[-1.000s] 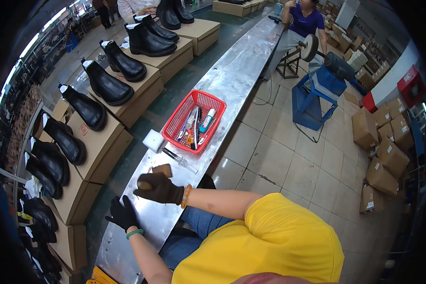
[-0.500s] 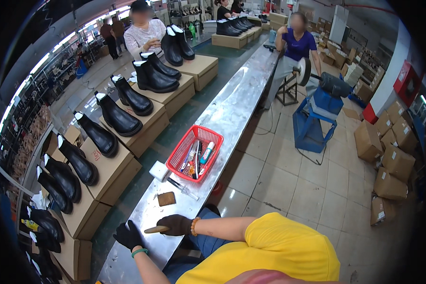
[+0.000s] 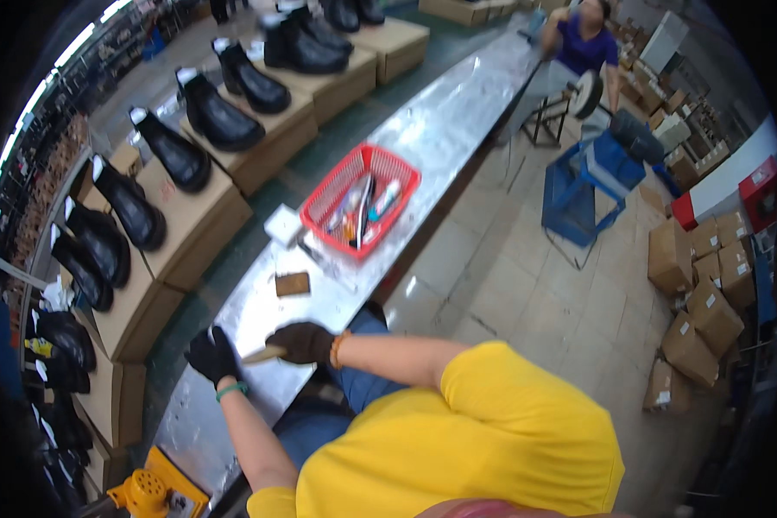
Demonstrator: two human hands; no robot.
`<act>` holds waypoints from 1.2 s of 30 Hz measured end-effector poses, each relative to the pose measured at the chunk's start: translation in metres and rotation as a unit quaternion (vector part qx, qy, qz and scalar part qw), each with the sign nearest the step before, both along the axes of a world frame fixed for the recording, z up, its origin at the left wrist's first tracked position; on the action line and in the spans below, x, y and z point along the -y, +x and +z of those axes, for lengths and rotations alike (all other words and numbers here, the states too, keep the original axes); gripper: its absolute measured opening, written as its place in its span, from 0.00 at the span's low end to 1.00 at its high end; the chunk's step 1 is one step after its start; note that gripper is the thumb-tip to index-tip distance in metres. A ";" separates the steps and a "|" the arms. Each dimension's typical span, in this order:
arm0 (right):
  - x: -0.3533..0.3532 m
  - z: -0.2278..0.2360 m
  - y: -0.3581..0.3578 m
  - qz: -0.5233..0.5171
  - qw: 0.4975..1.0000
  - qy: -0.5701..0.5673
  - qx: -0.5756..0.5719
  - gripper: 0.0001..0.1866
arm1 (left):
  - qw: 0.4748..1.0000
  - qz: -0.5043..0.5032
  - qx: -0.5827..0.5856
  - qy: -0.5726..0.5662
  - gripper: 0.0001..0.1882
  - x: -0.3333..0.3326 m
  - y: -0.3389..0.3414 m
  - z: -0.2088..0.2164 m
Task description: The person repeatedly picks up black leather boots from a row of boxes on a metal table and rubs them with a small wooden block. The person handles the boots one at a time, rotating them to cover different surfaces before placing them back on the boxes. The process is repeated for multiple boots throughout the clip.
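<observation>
Head view: dark-gloved right hand (image 3: 302, 343) has fingers clamped on a tan stick-like piece (image 3: 263, 355) pointing toward 9 o'clock over metal bench (image 3: 457, 104), black-gloved left hand (image 3: 211, 356) near its tip, finger spread can't tell, brown block (image 3: 293, 284) at right hand's 12, red basket (image 3: 313, 223) at 1

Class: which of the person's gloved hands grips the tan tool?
The right hand, wearing the amber bracelet; the tan tool juts from it. The left hand, wearing a green bangle, shows none.
</observation>
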State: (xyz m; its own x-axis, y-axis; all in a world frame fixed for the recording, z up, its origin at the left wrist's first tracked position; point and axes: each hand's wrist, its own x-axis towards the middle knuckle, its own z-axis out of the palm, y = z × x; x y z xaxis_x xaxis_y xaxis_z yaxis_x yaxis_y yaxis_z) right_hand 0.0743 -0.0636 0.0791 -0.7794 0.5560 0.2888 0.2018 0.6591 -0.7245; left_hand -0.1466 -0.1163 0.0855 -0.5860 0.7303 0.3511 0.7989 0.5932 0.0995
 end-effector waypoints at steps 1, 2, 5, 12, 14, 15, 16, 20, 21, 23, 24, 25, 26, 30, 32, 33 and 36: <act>0.000 0.008 0.000 0.026 1.000 0.003 0.005 0.09 | 1.000 0.000 0.001 -0.015 0.19 0.003 -0.001 0.001; 0.002 0.014 0.000 0.033 0.999 0.001 0.024 0.10 | 1.000 -0.003 0.013 -0.008 0.19 0.005 -0.002 0.002; -0.001 0.016 -0.006 0.017 0.997 0.025 0.073 0.13 | 1.000 0.005 0.015 0.000 0.19 -0.001 0.003 0.006; 0.009 0.014 -0.026 -0.052 0.992 0.056 0.102 0.13 | 0.999 -0.006 0.043 0.010 0.19 0.004 -0.006 0.001; 0.012 0.015 -0.036 -0.062 0.992 0.037 0.099 0.11 | 0.999 -0.006 0.030 0.031 0.20 0.011 -0.015 -0.011; 0.008 0.015 -0.038 -0.072 0.992 0.028 0.100 0.11 | 0.998 -0.014 0.052 0.017 0.20 0.010 -0.006 -0.004; 0.007 0.027 -0.040 -0.067 0.990 0.016 0.120 0.09 | 0.999 -0.017 0.044 0.018 0.21 0.015 -0.006 -0.007; 0.002 0.021 -0.062 -0.047 0.991 0.048 0.120 0.10 | 0.998 -0.045 0.017 0.040 0.26 0.034 -0.002 -0.016; 0.002 0.019 -0.066 -0.047 0.990 0.054 0.118 0.10 | 0.997 -0.058 -0.002 0.055 0.27 0.040 0.001 -0.017; -0.003 0.015 -0.074 -0.046 0.989 0.065 0.124 0.10 | 0.998 -0.043 0.037 0.026 0.30 0.045 0.009 -0.017; -0.003 0.016 -0.078 -0.042 0.988 0.065 0.131 0.10 | 0.999 -0.042 0.028 0.016 0.30 0.050 0.014 -0.016; -0.004 0.016 -0.082 -0.039 0.987 0.065 0.139 0.10 | 0.999 -0.041 0.019 0.005 0.30 0.054 0.016 -0.016; -0.008 0.017 -0.087 -0.036 0.986 0.066 0.149 0.10 | 0.999 -0.048 0.022 -0.007 0.31 0.055 0.014 -0.017; -0.007 0.009 -0.111 -0.027 0.985 0.063 0.159 0.11 | 0.997 -0.007 0.071 -0.035 0.34 0.077 0.006 -0.004; -0.010 -0.002 -0.118 -0.034 0.986 0.072 0.145 0.11 | 0.995 0.021 0.101 -0.016 0.34 0.084 -0.014 -0.014; -0.010 -0.005 -0.121 -0.040 0.988 0.076 0.128 0.10 | 0.992 0.031 0.122 0.025 0.31 0.088 -0.028 -0.017; -0.010 0.019 -0.118 -0.030 0.981 0.069 0.178 0.09 | 0.937 0.048 0.172 0.301 0.26 0.090 -0.073 0.003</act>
State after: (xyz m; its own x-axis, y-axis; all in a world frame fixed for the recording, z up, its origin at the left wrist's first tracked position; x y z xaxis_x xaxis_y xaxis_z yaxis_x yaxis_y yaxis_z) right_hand -0.0439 -0.0537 0.0984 -0.8110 0.5796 0.0798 0.4681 0.7246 -0.5058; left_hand -0.2192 -0.2068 0.0890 -0.7928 0.3998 0.4601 0.6040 0.4140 0.6810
